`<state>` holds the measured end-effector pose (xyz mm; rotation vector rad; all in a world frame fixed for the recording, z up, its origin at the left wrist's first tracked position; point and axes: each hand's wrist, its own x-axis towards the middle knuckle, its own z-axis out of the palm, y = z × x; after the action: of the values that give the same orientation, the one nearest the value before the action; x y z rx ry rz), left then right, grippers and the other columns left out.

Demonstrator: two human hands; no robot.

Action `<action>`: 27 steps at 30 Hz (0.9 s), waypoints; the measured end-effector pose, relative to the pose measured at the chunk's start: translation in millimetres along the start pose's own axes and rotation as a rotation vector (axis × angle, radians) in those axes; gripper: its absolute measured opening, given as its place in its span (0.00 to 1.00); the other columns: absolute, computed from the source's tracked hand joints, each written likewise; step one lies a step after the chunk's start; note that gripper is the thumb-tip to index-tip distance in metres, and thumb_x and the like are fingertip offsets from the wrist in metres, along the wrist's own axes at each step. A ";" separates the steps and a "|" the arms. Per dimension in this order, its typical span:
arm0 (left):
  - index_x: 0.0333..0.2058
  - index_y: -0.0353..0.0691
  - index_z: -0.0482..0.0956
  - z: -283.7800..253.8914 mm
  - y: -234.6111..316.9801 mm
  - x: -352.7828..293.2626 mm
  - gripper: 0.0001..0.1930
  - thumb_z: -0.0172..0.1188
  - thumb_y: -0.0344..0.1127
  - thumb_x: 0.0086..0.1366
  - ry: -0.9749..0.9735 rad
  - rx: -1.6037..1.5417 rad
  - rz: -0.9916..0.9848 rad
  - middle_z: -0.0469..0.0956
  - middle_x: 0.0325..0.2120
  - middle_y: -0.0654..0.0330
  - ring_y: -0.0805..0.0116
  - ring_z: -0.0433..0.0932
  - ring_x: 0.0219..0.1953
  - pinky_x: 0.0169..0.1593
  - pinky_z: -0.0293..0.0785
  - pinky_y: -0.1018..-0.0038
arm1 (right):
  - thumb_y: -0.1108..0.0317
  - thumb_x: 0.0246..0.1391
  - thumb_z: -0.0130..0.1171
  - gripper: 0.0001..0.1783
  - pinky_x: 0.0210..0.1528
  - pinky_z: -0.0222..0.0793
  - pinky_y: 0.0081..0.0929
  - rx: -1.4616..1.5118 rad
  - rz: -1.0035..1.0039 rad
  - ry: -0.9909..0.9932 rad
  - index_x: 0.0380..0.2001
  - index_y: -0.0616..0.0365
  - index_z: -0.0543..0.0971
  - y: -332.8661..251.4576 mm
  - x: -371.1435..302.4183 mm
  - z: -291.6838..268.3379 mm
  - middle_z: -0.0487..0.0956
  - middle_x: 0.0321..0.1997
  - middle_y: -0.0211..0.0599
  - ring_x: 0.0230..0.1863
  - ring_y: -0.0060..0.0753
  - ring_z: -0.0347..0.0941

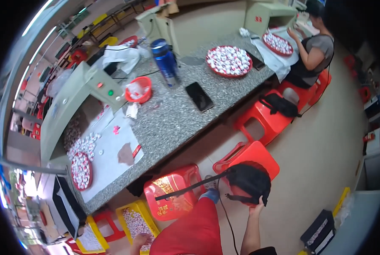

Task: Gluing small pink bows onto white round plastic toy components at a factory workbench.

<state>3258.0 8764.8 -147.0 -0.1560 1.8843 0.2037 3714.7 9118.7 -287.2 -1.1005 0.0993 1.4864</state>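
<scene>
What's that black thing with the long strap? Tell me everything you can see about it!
The black thing looks rounded and cloth-like, perhaps a bag or cap, with a dark reddish patch in its middle. One long, flat strap stretches out to the left, its end over a printed red stool; a shorter strap end sticks out lower down. The person's right hand grips its lower edge. It overlaps a plain red stool; whether it rests there, I can't tell.

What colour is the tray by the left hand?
The tray is yellow, best seen in the head view.
</scene>
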 end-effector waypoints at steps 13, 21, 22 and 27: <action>0.37 0.35 0.75 25.1 138.4 -17.9 0.14 0.54 0.41 0.60 0.121 0.023 0.364 0.77 0.27 0.61 0.73 0.76 0.29 0.33 0.72 0.77 | 0.59 0.48 0.56 0.22 0.48 0.65 0.34 -0.212 -0.181 0.692 0.44 0.62 0.72 3.4 120.3 9.6 0.72 0.45 0.43 0.45 0.40 0.69; 0.37 0.30 0.73 -34.8 61.8 7.7 0.15 0.52 0.39 0.61 0.097 -0.181 0.293 0.77 0.30 0.57 0.68 0.77 0.33 0.36 0.73 0.76 | 0.64 0.43 0.58 0.25 0.51 0.60 0.37 -1.127 -0.407 1.076 0.44 0.66 0.70 14.2 67.0 71.2 0.72 0.45 0.47 0.48 0.46 0.64; 0.37 0.30 0.73 -43.9 59.8 23.2 0.15 0.52 0.39 0.61 0.094 -0.246 0.285 0.77 0.29 0.57 0.68 0.77 0.33 0.35 0.73 0.76 | 0.66 0.43 0.58 0.25 0.53 0.58 0.39 -1.452 -0.469 1.219 0.46 0.67 0.69 14.4 56.1 93.2 0.71 0.46 0.48 0.51 0.48 0.62; 0.40 0.32 0.72 -115.9 90.6 101.2 0.14 0.54 0.37 0.59 -0.032 -0.323 0.327 0.77 0.29 0.56 0.68 0.77 0.30 0.34 0.74 0.76 | 0.72 0.35 0.56 0.18 0.49 0.60 0.40 -1.522 -1.151 0.703 0.36 0.63 0.75 65.2 32.3 150.6 0.74 0.36 0.49 0.43 0.49 0.66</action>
<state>3099.9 8827.3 -201.4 -0.0612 1.8260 0.7313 3583.4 9218.6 -260.0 -2.2228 -1.1557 -0.1687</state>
